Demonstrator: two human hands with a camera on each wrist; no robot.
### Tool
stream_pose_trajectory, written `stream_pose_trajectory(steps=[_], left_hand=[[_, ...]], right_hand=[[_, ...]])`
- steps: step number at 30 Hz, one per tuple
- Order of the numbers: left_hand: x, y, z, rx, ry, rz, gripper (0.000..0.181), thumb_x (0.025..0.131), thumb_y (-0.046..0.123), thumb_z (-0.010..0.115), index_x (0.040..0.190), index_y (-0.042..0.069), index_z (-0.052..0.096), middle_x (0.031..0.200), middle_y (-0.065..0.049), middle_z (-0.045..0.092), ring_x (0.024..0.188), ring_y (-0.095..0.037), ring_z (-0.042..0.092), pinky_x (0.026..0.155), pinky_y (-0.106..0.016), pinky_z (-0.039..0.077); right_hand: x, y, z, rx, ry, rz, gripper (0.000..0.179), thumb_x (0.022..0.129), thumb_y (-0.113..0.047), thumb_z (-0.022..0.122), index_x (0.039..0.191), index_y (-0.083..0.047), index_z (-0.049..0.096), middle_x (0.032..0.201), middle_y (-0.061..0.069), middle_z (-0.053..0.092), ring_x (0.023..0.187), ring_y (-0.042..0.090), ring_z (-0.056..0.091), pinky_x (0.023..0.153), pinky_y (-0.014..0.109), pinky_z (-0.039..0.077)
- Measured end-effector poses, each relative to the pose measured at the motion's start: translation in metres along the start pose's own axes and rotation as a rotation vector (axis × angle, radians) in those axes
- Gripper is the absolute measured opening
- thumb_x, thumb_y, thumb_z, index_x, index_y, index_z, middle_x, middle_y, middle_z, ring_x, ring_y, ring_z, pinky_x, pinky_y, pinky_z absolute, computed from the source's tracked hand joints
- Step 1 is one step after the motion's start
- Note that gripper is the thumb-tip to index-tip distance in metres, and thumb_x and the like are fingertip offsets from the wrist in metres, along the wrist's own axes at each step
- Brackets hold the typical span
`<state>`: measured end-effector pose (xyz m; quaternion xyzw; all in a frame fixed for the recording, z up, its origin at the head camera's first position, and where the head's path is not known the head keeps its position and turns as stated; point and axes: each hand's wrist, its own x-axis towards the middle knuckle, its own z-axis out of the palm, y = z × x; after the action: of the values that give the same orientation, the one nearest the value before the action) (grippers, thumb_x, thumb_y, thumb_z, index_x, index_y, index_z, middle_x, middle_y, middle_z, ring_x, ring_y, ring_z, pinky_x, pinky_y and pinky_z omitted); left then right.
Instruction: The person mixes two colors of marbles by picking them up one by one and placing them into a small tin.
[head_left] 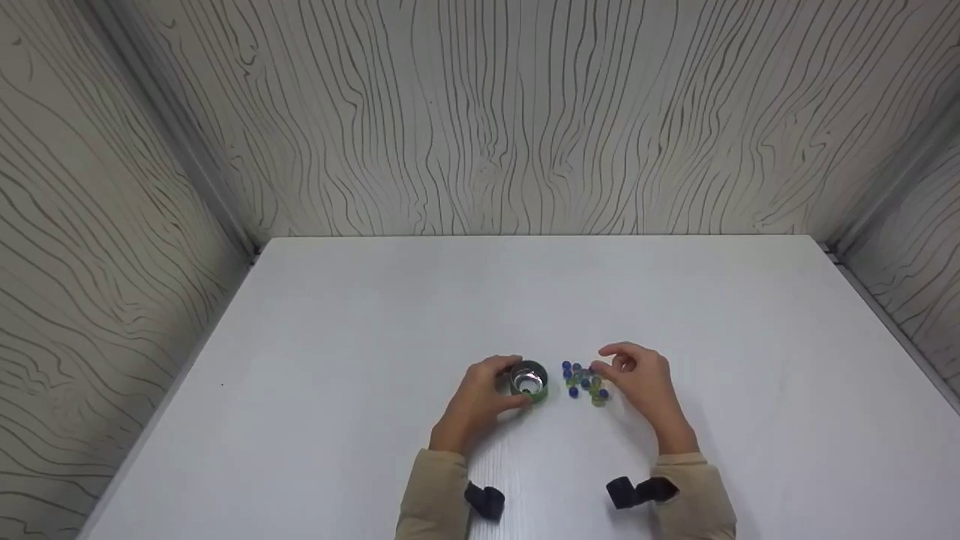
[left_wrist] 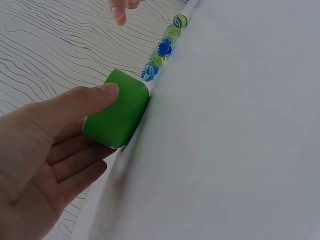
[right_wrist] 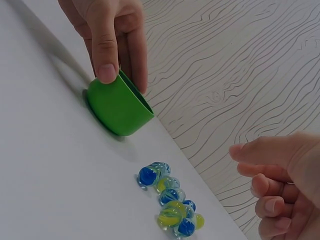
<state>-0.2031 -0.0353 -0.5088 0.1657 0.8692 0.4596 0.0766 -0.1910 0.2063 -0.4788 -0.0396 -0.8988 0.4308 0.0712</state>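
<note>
Patterned panels (head_left: 480,112) rise beyond the green cup (right_wrist: 117,107), and the white surface (head_left: 337,337) spreads out on every side of it. Beige sleeves (head_left: 435,495) come in from the near side of the cup, with black bands (head_left: 491,502) between them and the cup's near edge.

The left hand (head_left: 474,394) is at the cup's left. Its grip holds the cup by the sides, thumb on the near wall and fingers round the far one. The right hand (head_left: 643,379) is to the right of the cup, well apart from it. Its grip is loosely parted: thumb and forefinger arch toward the cup with a gap between, the other fingers curl in, and nothing shows held there.

The cup stands upright on the surface, mouth up; being round, it offers no long axis. A small green patch inside could be a marble or just a reflection; the head view is too small to settle it.

The glass marbles (head_left: 585,383), blue and yellow-green, lie in a loose cluster just right of the cup, between it and the right hand. That hand is clearly the nearer; its fingertips hang over the side of the cluster away from the cup, though whether they touch the closest marble I cannot tell.
</note>
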Motion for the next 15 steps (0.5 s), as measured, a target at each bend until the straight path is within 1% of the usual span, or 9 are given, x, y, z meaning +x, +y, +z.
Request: stream_pose_trajectory(steps=[6,15], left_hand=[[-0.001,0.000,0.000,-0.028,0.002,-0.013,0.061,0.078,0.018,0.079,0.132,0.005,0.055,0.132,-0.010,0.062,0.129,-0.026,0.055,0.115,-0.039,0.042],[-0.001,0.000,0.000,-0.012,0.003,-0.010,0.060,0.078,0.018,0.079,0.132,0.005,0.056,0.133,-0.010,0.062,0.129,-0.026,0.056,0.115,-0.039,0.043]], right_hand=[[0.001,0.005,-0.003,0.012,-0.020,0.024,0.022,0.082,-0.011,0.075,0.101,0.001,0.071,0.073,0.005,0.059,0.063,0.005,0.042,0.055,0.015,0.036],[0.004,0.013,-0.004,-0.004,-0.058,0.075,0.021,0.083,-0.009,0.072,0.101,0.002,0.070,0.075,0.005,0.058,0.066,0.007,0.043,0.055,0.015,0.036]])
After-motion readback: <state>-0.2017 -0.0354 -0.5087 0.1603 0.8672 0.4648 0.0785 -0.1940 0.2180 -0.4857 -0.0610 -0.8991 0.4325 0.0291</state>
